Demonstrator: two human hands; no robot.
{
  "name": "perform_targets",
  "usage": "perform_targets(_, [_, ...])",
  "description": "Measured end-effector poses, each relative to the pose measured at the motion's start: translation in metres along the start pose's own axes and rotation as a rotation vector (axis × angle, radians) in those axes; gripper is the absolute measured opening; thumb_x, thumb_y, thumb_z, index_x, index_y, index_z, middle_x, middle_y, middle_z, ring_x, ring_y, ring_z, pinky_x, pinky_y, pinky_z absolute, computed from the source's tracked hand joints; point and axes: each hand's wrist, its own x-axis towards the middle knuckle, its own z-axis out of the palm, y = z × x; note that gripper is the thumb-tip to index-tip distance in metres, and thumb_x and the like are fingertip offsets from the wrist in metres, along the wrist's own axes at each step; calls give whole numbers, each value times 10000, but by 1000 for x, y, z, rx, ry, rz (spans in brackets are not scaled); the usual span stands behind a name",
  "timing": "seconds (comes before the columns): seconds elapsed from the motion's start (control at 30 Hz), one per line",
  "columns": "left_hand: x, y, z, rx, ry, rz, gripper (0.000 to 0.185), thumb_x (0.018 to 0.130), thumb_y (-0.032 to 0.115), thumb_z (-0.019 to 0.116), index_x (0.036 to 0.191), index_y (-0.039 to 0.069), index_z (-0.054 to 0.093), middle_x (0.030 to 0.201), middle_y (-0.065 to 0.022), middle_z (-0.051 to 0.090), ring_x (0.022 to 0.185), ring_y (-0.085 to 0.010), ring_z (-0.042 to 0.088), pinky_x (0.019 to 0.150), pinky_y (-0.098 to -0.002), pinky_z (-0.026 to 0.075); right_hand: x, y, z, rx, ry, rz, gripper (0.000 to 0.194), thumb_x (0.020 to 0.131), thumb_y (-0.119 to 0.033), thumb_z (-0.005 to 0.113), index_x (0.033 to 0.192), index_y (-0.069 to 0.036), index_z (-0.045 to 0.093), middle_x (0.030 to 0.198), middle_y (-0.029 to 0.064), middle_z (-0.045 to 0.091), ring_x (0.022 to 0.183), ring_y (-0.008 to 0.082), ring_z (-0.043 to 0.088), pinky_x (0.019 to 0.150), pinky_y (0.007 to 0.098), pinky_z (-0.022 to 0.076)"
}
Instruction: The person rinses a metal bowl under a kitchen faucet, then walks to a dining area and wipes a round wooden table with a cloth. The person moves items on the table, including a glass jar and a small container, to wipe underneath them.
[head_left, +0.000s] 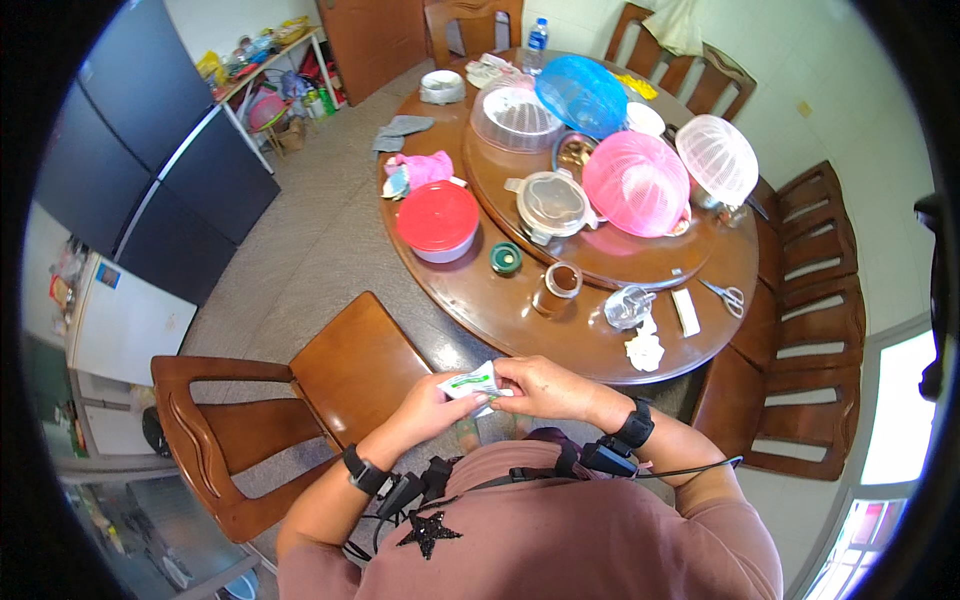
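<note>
My left hand (429, 409) holds one end of a small white packet (469, 381) with green print, just off the near edge of the table. The fingers of my right hand (546, 388) pinch its other end; they partly hide it, so I cannot tell whether it is torn. On the table beyond stand a jar (556, 291) with brown contents and no lid on it, and a green lid (506, 258). To the right lie a clear plastic container or wrapper (628, 307), crumpled white tissue (644, 349), a white strip (685, 313) and scissors (729, 295).
A round wooden table (480, 315) bears a turntable (660, 274) with a lidded bowl (553, 204) and pink (637, 184), blue (581, 94) and white (718, 159) mesh covers. A red-lidded tub (438, 217) stands left. Wooden chairs (360, 367) flank the table.
</note>
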Motion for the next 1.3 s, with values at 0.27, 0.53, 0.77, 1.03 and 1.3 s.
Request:
perform_targets(0.27, [-107, -47, 18, -382, 556, -54, 313, 876, 224, 698, 1050, -32, 656, 885, -34, 688, 753, -79, 610, 662, -239, 510, 11, 5, 17, 97, -194, -156, 275, 879, -187, 651, 1083, -14, 585, 877, 101, 634, 762, 179, 622, 694, 311, 507])
perform_targets(0.53, [-234, -91, 71, -435, 769, -347, 295, 903, 194, 647, 1099, -21, 601, 905, -63, 664, 732, -105, 608, 614, -253, 511, 35, -18, 104, 240, -489, -68, 216, 921, -167, 632, 1065, -7, 614, 847, 7, 611, 788, 77, 552, 714, 240, 479])
perform_targets(0.77, [-367, -161, 83, -664, 1077, -229, 340, 869, 35, 573, 1199, -26, 520, 1033, -79, 653, 814, -123, 621, 679, -269, 519, 85, -134, 194, -36, -511, -324, 211, 902, -157, 625, 1051, -8, 624, 889, 97, 646, 756, 171, 613, 672, 304, 499])
perform_targets(1.03, [-573, -236, 93, -804, 1308, -209, 359, 923, 89, 558, 1272, 49, 484, 1080, -40, 659, 873, -91, 611, 664, -244, 491, 138, -278, 366, -180, -258, -597, 342, 809, -50, 661, 1141, -33, 582, 1149, 173, 553, 995, 291, 600, 795, 351, 529])
perform_targets(1.3, [-699, -269, 61, -673, 1360, -254, 475, 941, 124, 545, 1393, 50, 417, 1016, -68, 667, 814, -91, 588, 638, -258, 474, 247, -297, 443, -499, 23, -521, 622, 925, -196, 602, 1458, -59, 312, 1469, 249, 325, 1336, 396, 370, 1087, 427, 343])
